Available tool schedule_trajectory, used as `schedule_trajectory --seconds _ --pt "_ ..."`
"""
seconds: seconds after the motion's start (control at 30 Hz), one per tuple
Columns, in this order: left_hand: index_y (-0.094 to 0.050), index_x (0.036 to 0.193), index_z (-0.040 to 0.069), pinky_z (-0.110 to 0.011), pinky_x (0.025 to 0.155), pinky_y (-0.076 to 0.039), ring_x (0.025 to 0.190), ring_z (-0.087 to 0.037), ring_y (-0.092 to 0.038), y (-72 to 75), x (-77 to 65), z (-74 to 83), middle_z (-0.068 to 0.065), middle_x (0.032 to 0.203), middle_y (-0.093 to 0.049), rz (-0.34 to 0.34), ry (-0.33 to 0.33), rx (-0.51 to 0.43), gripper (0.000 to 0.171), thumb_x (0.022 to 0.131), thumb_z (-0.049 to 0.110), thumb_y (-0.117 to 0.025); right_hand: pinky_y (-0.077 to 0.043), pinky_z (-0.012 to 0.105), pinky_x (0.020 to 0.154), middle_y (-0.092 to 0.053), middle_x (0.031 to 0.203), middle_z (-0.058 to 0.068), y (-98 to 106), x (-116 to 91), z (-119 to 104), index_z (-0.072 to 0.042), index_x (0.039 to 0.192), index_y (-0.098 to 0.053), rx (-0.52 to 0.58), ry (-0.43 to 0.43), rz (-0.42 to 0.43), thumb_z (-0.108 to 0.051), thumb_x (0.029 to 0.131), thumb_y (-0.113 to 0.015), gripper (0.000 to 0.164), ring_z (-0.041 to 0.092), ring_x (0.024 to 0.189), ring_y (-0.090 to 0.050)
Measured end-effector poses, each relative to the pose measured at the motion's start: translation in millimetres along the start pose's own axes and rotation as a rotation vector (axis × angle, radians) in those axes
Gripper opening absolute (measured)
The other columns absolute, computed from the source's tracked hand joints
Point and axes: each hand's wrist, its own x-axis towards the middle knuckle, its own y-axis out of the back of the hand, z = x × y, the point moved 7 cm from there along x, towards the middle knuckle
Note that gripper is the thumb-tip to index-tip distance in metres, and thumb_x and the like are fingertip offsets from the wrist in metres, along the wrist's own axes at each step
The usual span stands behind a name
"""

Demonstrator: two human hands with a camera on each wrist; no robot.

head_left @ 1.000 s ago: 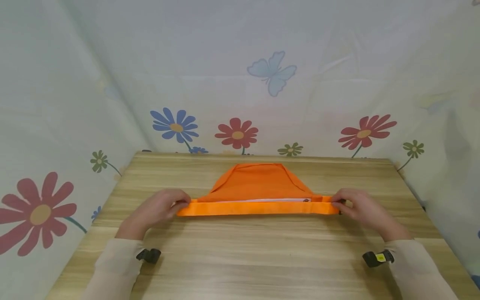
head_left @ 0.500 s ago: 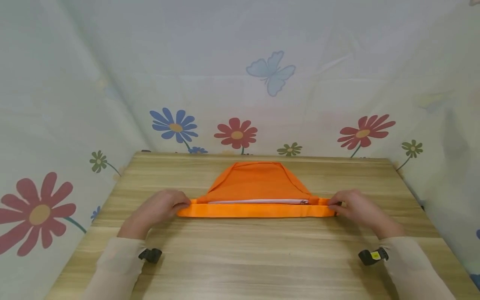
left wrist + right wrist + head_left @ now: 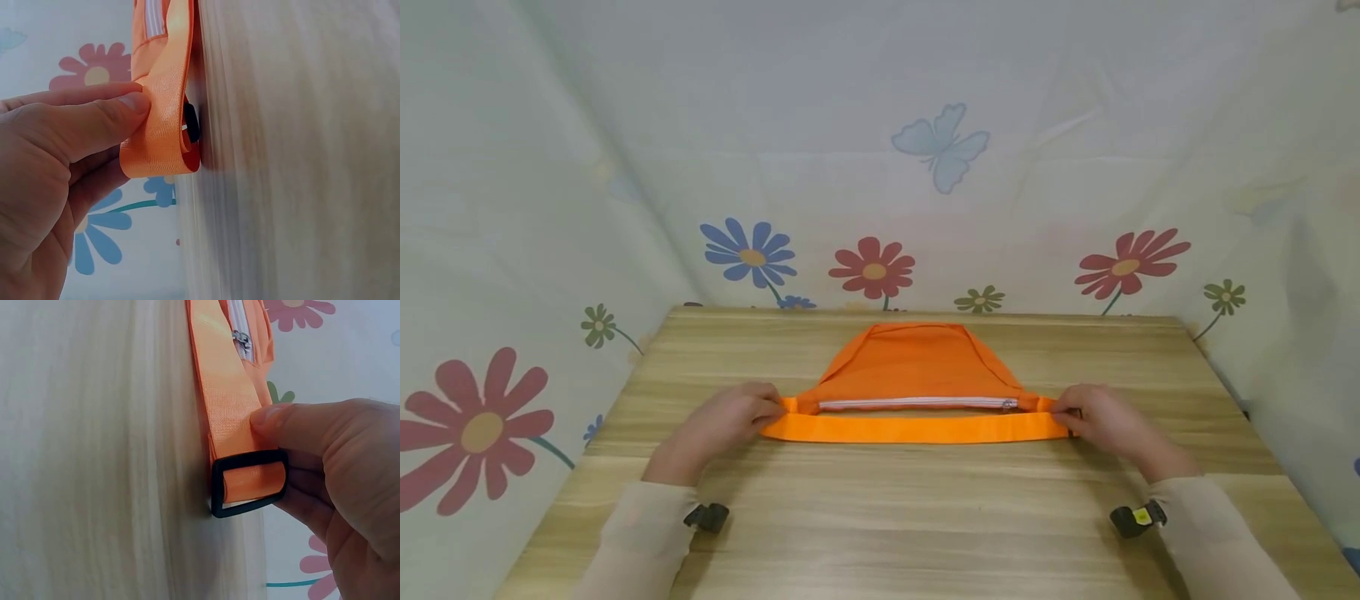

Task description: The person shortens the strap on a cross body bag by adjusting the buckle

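Note:
An orange waist bag point(image 3: 921, 362) lies flat on the wooden table, its white zipper point(image 3: 917, 403) running along the near side. Its lighter orange strap point(image 3: 917, 429) stretches straight across in front of the zipper. My left hand point(image 3: 733, 423) pinches the strap's left fold between thumb and fingers; the left wrist view shows the loop of the strap point(image 3: 164, 119) and a bit of black plastic behind it. At the other end my right hand point(image 3: 1105, 423) pinches the strap beside a black slide buckle point(image 3: 250, 482), which the webbing threads through.
The wooden table point(image 3: 895, 517) reaches back to a pale curtain point(image 3: 820, 100) printed with flowers and a butterfly. Black wrist cameras sit on both forearms, the left camera point(image 3: 707, 517) and the right camera point(image 3: 1137, 518).
The strap has shifted a little toward me, and a gap now shows between it and the zipper. My right hand has moved slightly left; both hands keep their pinch.

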Motion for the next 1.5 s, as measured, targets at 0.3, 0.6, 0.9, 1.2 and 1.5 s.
schedule_trajectory --seconds 0.3,0.6,0.9,1.2,1.5 --pt "-0.085 0.102 0.008 -0.038 0.086 -0.064 0.092 -0.017 -0.066 -2.2 -0.4 4.5 0.000 0.103 -0.070 0.006 0.071 -0.006 0.010 0.094 0.003 -0.082 -0.060 0.034 0.076 -0.077 0.095 -0.003 -4.7 -5.1 -3.6 -0.008 0.103 -0.082 -0.066 0.080 0.107 -0.004 0.090 -0.085 0.014 0.008 0.080 -0.060" --pt "-0.083 0.106 0.007 -0.039 0.087 -0.064 0.095 -0.019 -0.069 0.6 -6.0 14.0 -0.001 0.105 -0.071 0.079 0.011 0.012 0.015 0.092 0.003 -0.084 -0.063 0.036 0.077 -0.078 0.100 -0.002 -1.9 -14.9 -10.5 -0.013 0.098 -0.080 -0.067 0.212 0.267 0.004 0.080 -0.090 0.027 0.013 0.084 -0.066" --pt "-0.082 0.114 0.008 -0.040 0.090 -0.064 0.098 -0.017 -0.066 6.8 -6.8 14.7 0.000 0.111 -0.070 0.155 0.010 -0.037 0.024 0.090 0.005 -0.086 -0.064 0.039 0.079 -0.078 0.100 -0.001 -0.8 -18.0 -10.4 -0.012 0.099 -0.080 -0.079 0.195 0.292 0.004 0.080 -0.091 0.027 0.014 0.086 -0.067" --pt "-0.083 0.115 0.009 -0.036 0.089 -0.065 0.098 -0.014 -0.064 11.6 -8.4 16.4 0.002 0.111 -0.069 0.190 0.032 -0.077 0.026 0.090 0.005 -0.087 -0.063 0.035 0.075 -0.076 0.097 -0.002 6.4 -22.6 -17.1 -0.010 0.097 -0.078 -0.080 0.300 0.408 0.008 0.074 -0.093 0.033 0.013 0.084 -0.068" --pt "-0.081 0.103 0.005 -0.040 0.083 -0.064 0.095 -0.019 -0.067 21.2 -9.0 18.9 -0.002 0.104 -0.071 0.375 -0.020 -0.030 0.015 0.089 0.003 -0.085 -0.051 0.011 0.085 -0.075 0.096 -0.004 17.8 -28.6 -20.3 -0.011 0.096 -0.077 -0.069 0.249 0.501 0.006 0.078 -0.090 0.028 0.015 0.085 -0.068"
